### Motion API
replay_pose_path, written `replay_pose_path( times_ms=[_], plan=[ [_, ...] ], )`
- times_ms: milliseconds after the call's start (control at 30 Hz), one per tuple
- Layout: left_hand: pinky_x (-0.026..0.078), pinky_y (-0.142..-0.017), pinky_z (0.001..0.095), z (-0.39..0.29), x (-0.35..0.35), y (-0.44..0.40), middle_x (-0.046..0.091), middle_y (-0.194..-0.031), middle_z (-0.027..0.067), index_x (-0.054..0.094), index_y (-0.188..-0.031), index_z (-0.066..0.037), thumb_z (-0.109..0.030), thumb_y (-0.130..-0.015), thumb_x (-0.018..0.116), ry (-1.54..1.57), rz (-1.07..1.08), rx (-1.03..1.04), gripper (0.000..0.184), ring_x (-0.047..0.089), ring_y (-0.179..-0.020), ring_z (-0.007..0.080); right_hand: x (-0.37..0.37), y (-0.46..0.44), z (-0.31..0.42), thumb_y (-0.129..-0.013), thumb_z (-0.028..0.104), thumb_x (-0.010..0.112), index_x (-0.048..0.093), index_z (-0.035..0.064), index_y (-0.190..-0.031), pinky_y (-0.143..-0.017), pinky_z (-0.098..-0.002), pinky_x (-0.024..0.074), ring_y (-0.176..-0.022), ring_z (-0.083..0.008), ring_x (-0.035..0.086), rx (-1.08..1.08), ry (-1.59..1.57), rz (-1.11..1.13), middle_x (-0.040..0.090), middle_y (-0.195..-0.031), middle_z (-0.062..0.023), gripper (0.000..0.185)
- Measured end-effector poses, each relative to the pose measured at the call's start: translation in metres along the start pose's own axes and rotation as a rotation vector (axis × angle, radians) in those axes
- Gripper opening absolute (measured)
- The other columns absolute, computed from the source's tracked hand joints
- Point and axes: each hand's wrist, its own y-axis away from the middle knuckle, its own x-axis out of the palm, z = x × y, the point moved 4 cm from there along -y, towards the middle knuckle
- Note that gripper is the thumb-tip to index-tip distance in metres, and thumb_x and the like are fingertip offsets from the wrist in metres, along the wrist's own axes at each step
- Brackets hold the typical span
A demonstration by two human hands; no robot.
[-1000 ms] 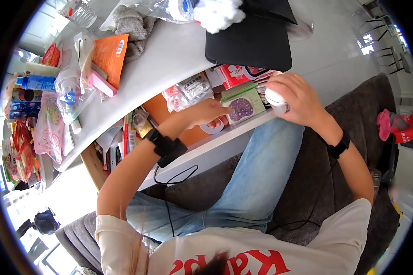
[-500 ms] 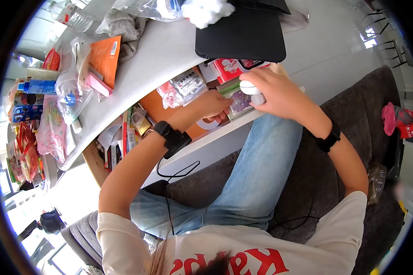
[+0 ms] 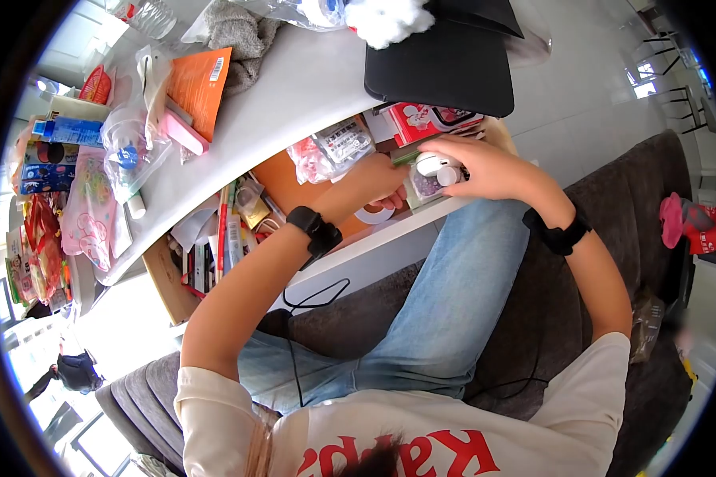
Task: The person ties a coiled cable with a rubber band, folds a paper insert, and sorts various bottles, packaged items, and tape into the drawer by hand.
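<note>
My right hand (image 3: 489, 168) curves over the right end of the open drawer (image 3: 422, 219), its thumb and fingers around a white rounded container (image 3: 433, 164) with a smaller round cap-like piece (image 3: 449, 176) beside the thumb. Just below it is a clear box (image 3: 425, 185) with purple contents. Inside the drawer, the curled fingers of my left hand (image 3: 380, 184) are at a white ring like a tape roll (image 3: 373, 214); their grip is partly hidden. Clear packets (image 3: 338, 147) lie behind that hand.
Red boxes (image 3: 414, 119) fill the drawer's back right; pens and stationery (image 3: 223, 238) fill its left. A black board (image 3: 441, 75) overhangs the desk edge. On the desk (image 3: 294, 87) are an orange pouch (image 3: 203, 87), a grey cloth (image 3: 243, 40) and white fluff (image 3: 390, 20).
My right hand has lowered the white container slightly toward the clear box in the drawer. My left hand stays by the white ring. The whole view has shifted a little.
</note>
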Motion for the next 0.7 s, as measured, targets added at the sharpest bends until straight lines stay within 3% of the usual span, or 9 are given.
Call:
replay_pose_path(
  times_ms=[100, 400, 500, 600, 700],
  plan=[
    [0.042, -0.039, 0.0244, 0.005, 0.001, -0.004, 0.060, -0.059, 0.0108, 0.062, -0.072, 0.003, -0.036, -0.086, 0.050, 0.066, 0.052, -0.020, 0.044, 0.054, -0.044, 0.0142, -0.002, 0.003, 0.004, -0.072, 0.005, 0.065, 0.047, 0.0030, -0.120, -0.088, -0.0337, 0.0434, -0.106, -0.0272, 0.051, -0.052, 0.059, -0.087, 0.051, -0.117, -0.0136, 0.052],
    [0.044, -0.048, 0.0227, 0.004, 0.002, 0.020, 0.061, -0.065, 0.0066, 0.063, -0.084, -0.001, -0.032, -0.088, 0.048, -0.050, 0.143, -0.001, 0.035, 0.056, -0.052, 0.0110, 0.001, 0.012, 0.003, -0.081, 0.002, 0.053, 0.055, 0.0012, -0.112, -0.090, -0.0343, 0.0420, -0.107, -0.0285, 0.051, -0.077, 0.174, -0.345, 0.054, -0.115, -0.0133, 0.031],
    [0.048, -0.054, 0.0254, 0.003, 0.000, 0.032, 0.065, -0.069, 0.0060, 0.063, -0.082, -0.002, -0.028, -0.085, 0.049, -0.076, 0.092, 0.068, 0.030, 0.061, -0.058, 0.0132, 0.003, 0.013, 0.004, -0.081, 0.001, 0.052, 0.056, 0.0012, -0.110, -0.089, -0.0341, 0.0425, -0.106, -0.0278, 0.052, -0.065, 0.190, -0.366, 0.055, -0.114, -0.0127, 0.028],
    [0.048, -0.054, 0.0286, 0.000, -0.001, 0.038, 0.064, -0.068, 0.0082, 0.059, -0.090, -0.001, -0.023, -0.084, 0.053, -0.022, -0.010, 0.226, 0.024, 0.062, -0.058, 0.0163, 0.002, 0.015, 0.008, -0.080, 0.000, 0.052, 0.057, 0.0011, -0.107, -0.089, -0.0343, 0.0428, -0.104, -0.0273, 0.053, -0.046, 0.187, -0.340, 0.056, -0.111, -0.0118, 0.027],
    [0.046, -0.052, 0.0246, -0.011, 0.003, 0.035, 0.062, -0.067, 0.0076, 0.048, -0.108, -0.001, -0.023, -0.085, 0.055, -0.099, -0.118, 0.412, 0.032, 0.059, -0.058, 0.0127, -0.001, 0.019, 0.010, -0.078, 0.000, 0.054, 0.058, 0.0005, -0.100, -0.083, -0.0345, 0.0444, -0.096, -0.0275, 0.056, -0.090, 0.177, -0.345, 0.059, -0.102, -0.0115, 0.022]
  ],
)
